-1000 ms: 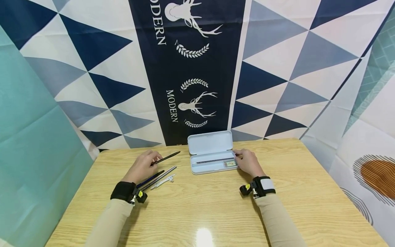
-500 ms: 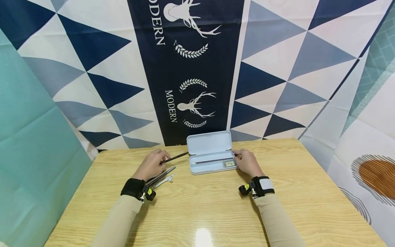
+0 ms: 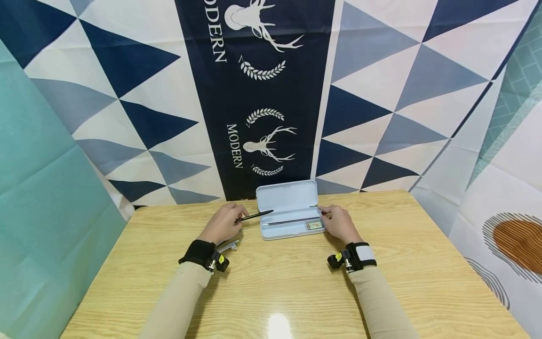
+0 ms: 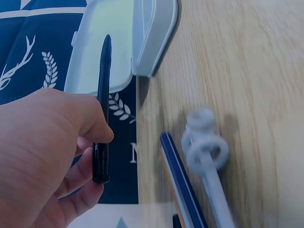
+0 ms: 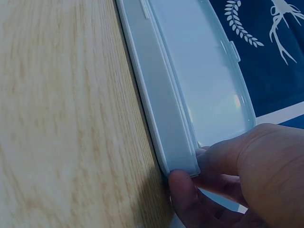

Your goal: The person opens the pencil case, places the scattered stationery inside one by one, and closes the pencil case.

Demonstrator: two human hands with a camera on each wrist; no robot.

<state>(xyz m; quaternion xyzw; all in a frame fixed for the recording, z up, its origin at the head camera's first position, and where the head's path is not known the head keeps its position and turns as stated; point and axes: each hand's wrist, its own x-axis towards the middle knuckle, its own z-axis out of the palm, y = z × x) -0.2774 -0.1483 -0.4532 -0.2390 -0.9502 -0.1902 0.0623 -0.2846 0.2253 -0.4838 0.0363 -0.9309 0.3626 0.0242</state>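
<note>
A pale blue pencil case [image 3: 290,230] lies open on the wooden table [image 3: 296,292], its lid [image 3: 287,195] raised toward the backdrop. Inside it lie a thin dark pen [image 3: 288,220] and a small card [image 3: 315,225]. My left hand [image 3: 223,224] pinches a black pen [image 3: 255,216], whose tip reaches over the case's left end. The left wrist view shows that black pen [image 4: 101,109] between thumb and fingers, pointing at the case [image 4: 154,35]. My right hand [image 3: 338,223] grips the right end of the case; its fingers [image 5: 190,202] curl round the case's corner [image 5: 183,164].
Under my left wrist lie a white compass-like tool [image 3: 230,244] and a blue-striped pencil [image 4: 183,187] on the table. A patterned cloth backdrop [image 3: 271,94] hangs just behind the table's far edge. Bare wood stretches in front of both arms.
My left hand has carried the black pen to the right, from beside the loose pens to the case's left end. The right hand has stayed on the case.
</note>
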